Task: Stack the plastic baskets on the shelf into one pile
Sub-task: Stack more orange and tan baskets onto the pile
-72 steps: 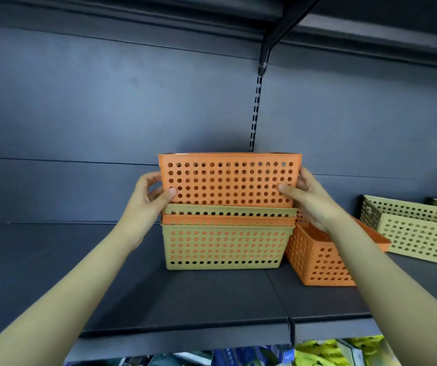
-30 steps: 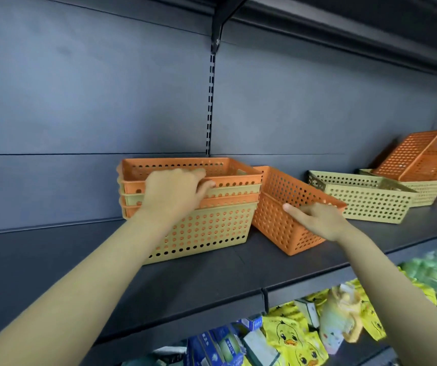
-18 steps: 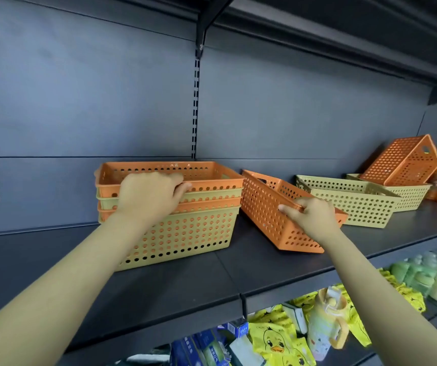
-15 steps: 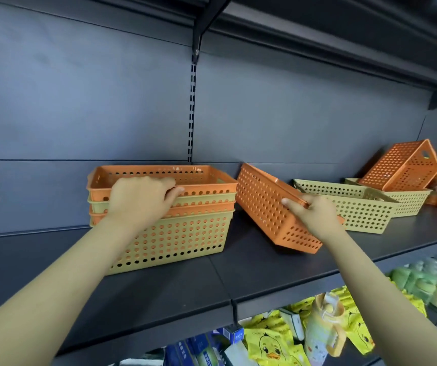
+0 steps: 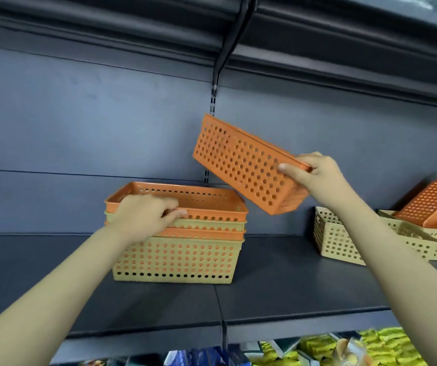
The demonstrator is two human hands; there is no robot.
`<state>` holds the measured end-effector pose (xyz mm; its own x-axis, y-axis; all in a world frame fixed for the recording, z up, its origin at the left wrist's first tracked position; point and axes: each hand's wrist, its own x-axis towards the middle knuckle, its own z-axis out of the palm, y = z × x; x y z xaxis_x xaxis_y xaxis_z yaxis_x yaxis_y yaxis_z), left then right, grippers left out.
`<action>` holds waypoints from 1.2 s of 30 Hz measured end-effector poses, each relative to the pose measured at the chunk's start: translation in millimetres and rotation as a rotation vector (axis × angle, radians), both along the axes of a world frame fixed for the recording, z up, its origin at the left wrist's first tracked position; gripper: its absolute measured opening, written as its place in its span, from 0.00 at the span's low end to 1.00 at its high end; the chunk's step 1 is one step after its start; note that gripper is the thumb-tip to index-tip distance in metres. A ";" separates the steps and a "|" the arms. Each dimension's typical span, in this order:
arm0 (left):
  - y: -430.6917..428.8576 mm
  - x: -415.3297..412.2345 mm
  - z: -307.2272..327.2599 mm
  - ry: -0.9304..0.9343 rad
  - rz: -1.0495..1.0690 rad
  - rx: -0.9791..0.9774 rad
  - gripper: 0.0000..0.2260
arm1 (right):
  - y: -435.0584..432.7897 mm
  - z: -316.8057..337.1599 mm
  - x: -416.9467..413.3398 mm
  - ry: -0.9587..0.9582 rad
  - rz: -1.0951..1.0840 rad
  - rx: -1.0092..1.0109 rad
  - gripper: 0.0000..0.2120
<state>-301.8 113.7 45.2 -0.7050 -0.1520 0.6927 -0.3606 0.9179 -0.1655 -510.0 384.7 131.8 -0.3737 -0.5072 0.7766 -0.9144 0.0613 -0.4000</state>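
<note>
dark shelf (image 5: 291, 281), bearing a pile (image 5: 177, 249) of four nested baskets, beige and orange alternating. orange basket (image 5: 241, 165), tilted, airborne above and right of the pile, its rim pinched by right hand (image 5: 317, 175). left hand (image 5: 143, 217), grip closed on the pile's top rim.

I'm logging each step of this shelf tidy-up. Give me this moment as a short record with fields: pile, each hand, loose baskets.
pile: four nested baskets on the shelf, alternating orange and beige, orange on top
left hand: left hand grips the near rim of the pile's top basket
right hand: right hand holds the orange basket by its rim, tilted, in the air above and right of the pile
loose baskets: beige baskets to the right, with another orange basket resting tilted on them
</note>
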 end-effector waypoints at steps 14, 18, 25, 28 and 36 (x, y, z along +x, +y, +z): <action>-63.9 54.0 24.6 0.213 0.006 0.302 0.36 | -93.5 14.5 36.8 0.071 0.227 0.318 0.10; -69.4 50.5 24.3 0.221 0.006 0.267 0.37 | -89.7 5.3 28.2 -0.015 0.224 0.326 0.11; -71.4 46.3 31.6 0.372 -0.399 0.692 0.26 | -68.6 11.1 36.3 -0.210 0.314 0.344 0.09; -62.5 49.3 35.0 0.458 -0.478 0.712 0.16 | -63.5 2.0 33.2 -0.269 0.274 0.315 0.09; -58.4 55.7 18.8 0.383 -0.410 0.601 0.15 | -61.7 -21.3 24.7 -0.293 0.148 0.264 0.08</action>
<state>-246.2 55.4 64.1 -0.5165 -0.3551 0.7792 0.0911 0.8820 0.4624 -485.3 323.0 110.5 -0.4675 -0.7395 0.4843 -0.7707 0.0727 -0.6331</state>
